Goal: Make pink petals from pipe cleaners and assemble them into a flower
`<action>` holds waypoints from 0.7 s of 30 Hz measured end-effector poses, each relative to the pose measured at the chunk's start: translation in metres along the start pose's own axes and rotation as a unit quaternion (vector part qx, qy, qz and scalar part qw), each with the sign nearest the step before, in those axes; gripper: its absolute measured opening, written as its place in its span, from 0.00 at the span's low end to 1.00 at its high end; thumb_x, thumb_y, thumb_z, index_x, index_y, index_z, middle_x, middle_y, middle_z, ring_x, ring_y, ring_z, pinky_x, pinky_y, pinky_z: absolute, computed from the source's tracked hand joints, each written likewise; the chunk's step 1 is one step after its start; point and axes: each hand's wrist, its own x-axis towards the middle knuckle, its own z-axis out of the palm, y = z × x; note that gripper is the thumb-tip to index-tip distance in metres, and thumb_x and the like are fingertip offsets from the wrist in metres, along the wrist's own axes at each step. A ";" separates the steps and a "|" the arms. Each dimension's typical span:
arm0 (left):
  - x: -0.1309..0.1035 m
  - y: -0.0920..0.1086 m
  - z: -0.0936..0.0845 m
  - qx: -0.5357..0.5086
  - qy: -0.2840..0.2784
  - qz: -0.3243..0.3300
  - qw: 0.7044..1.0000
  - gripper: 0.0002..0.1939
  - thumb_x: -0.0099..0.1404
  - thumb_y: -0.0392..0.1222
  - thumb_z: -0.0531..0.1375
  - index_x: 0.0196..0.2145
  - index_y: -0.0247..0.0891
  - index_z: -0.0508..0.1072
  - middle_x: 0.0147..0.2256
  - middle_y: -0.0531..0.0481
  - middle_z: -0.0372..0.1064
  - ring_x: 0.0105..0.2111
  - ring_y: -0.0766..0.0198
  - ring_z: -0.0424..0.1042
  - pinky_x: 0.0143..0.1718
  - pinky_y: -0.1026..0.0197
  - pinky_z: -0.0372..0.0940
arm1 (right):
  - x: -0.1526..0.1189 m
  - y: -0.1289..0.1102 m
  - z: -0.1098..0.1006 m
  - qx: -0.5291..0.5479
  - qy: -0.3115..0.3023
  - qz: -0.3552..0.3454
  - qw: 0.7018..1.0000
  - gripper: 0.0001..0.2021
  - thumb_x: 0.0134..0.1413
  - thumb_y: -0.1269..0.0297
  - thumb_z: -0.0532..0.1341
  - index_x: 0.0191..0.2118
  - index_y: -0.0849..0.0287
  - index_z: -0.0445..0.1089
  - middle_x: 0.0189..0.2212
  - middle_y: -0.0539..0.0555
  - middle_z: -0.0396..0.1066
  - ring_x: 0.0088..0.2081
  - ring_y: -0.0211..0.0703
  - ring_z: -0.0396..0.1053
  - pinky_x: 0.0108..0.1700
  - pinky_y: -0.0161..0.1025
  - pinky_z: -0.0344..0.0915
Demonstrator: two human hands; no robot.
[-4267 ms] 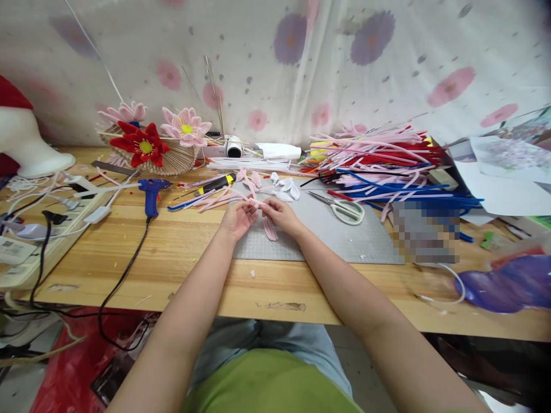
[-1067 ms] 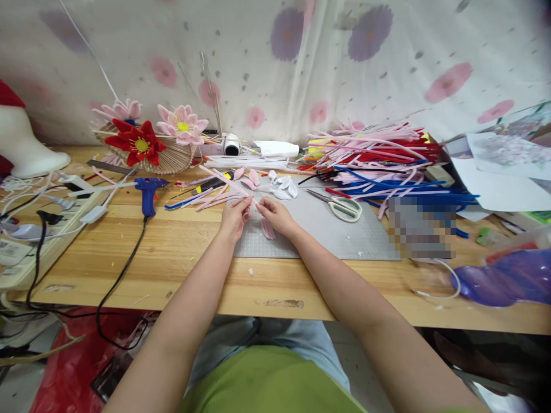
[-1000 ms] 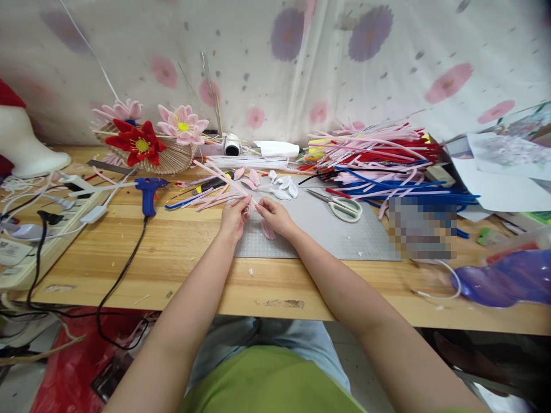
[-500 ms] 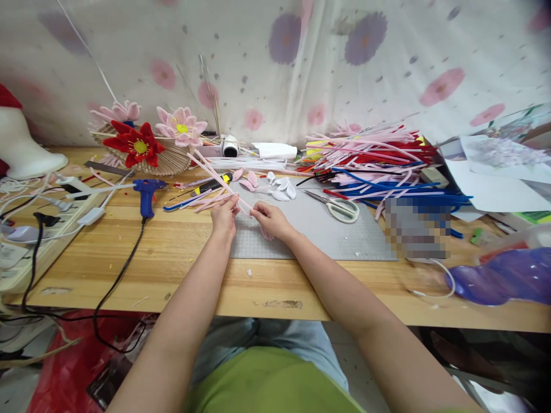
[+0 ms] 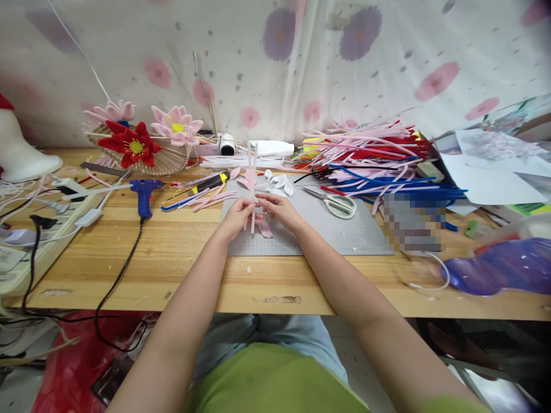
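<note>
Over the grey cutting mat (image 5: 310, 238), my left hand (image 5: 237, 219) pinches pink pipe cleaners (image 5: 252, 174) that now stand upright, their lower ends poking out below the fingers. My right hand (image 5: 282, 212) is just to the right, fingers stretched toward the strips; contact at the fingertips is hard to make out. A pink looped petal (image 5: 266, 229) shows beneath the hands, partly hidden. Behind them lie white petals (image 5: 282, 184) and a pink petal (image 5: 235, 173). Scissors with pale handles (image 5: 340, 206) rest on the mat to the right.
A blue glue gun (image 5: 146, 195) with a black cord lies left, near a power strip (image 5: 51, 246). Finished red (image 5: 135, 145) and pink flowers (image 5: 177, 125) stand behind. Bundled pipe cleaners (image 5: 370, 152) are piled at back right. A yellow-black cutter (image 5: 210, 183) lies beside loose strips.
The pink pipe cleaners swung from slanting up-left to upright. My right hand loosened from its pinch, its fingers now stretched out. The view shifted slightly.
</note>
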 end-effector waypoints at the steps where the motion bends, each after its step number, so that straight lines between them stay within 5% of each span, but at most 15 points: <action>1: -0.001 -0.002 0.002 0.028 -0.008 -0.001 1.000 0.09 0.56 0.38 0.59 0.26 0.35 0.60 0.22 0.56 0.65 0.18 0.72 0.65 0.22 0.67 0.61 | 0.000 -0.002 0.002 0.013 -0.018 0.007 1.000 0.19 0.43 0.53 0.60 0.39 0.62 0.70 0.21 0.47 0.63 0.20 0.29 0.52 0.23 0.32 0.49; 4: -0.002 -0.003 0.004 0.069 -0.008 0.023 0.997 0.09 0.57 0.36 0.59 0.24 0.35 0.61 0.17 0.58 0.59 0.14 0.77 0.56 0.16 0.72 0.50 | 0.002 -0.002 0.010 0.040 -0.020 0.001 0.999 0.15 0.39 0.53 0.62 0.28 0.63 0.70 0.20 0.47 0.62 0.21 0.29 0.52 0.23 0.32 0.47; 7: -0.004 -0.001 0.004 0.057 -0.010 0.030 0.998 0.09 0.58 0.36 0.58 0.23 0.34 0.61 0.18 0.58 0.58 0.13 0.78 0.51 0.15 0.72 0.44 | 0.007 0.001 0.017 0.077 0.052 0.002 0.996 0.14 0.37 0.54 0.63 0.21 0.62 0.66 0.16 0.46 0.57 0.20 0.29 0.50 0.22 0.32 0.45; 15: -0.007 0.007 0.011 -0.018 -0.034 -0.026 0.999 0.11 0.58 0.37 0.58 0.21 0.34 0.59 0.18 0.56 0.58 0.13 0.79 0.49 0.14 0.72 0.41 | 0.014 0.000 0.015 0.196 0.137 0.015 0.971 0.11 0.33 0.59 0.63 0.18 0.60 0.62 0.14 0.44 0.52 0.16 0.26 0.41 0.19 0.33 0.37; 21: -0.011 0.014 -0.004 0.030 -0.118 -0.077 0.990 0.13 0.53 0.39 0.63 0.20 0.34 0.61 0.17 0.55 0.59 0.13 0.80 0.49 0.14 0.72 0.40 | 0.014 -0.008 -0.004 0.215 0.152 0.013 0.965 0.10 0.33 0.61 0.64 0.19 0.60 0.63 0.15 0.44 0.51 0.16 0.26 0.40 0.19 0.33 0.35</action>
